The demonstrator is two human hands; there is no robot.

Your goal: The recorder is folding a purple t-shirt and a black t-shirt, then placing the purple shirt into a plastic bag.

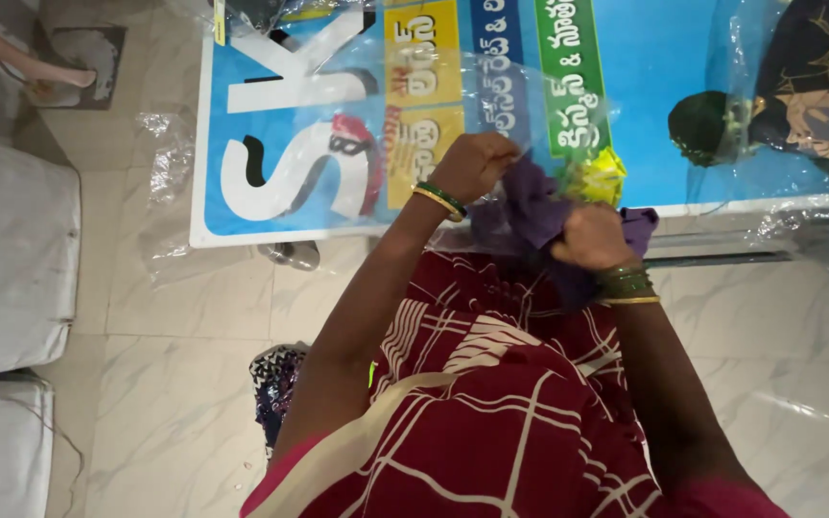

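Underfoot, a pale marbled tile floor (184,403). Spread over it, a large blue printed banner board with white, yellow and green panels (645,86), covered in part by loose clear plastic sheeting (170,153). At the left edge, two white padded cushions (11,259), one above the other. At the upper right, on the banner, a clear plastic bag holding dark folded clothing with gold patterning (813,86); just left of it, a dark round bundle (707,129) under the same film. In the lap, a maroon checked garment with cream lines (491,403).

Between the hands, at the banner's lower edge, a crumpled purple cloth (530,206) partly inside a thin clear plastic sleeve (501,105). Just beyond the cloth, a small crinkled yellow-green packet (595,177), touching the purple folds.

Left hand (477,165), with green and gold bangles at the wrist, curled into a loose fist, fingers bent in tight and gripping the upper edge of the cloth together with the film. Right hand (592,237), also bangled, fingers folded closed and pressed together around a bunch of the purple fabric, knuckles up. Fingertips of both hidden in the folds.
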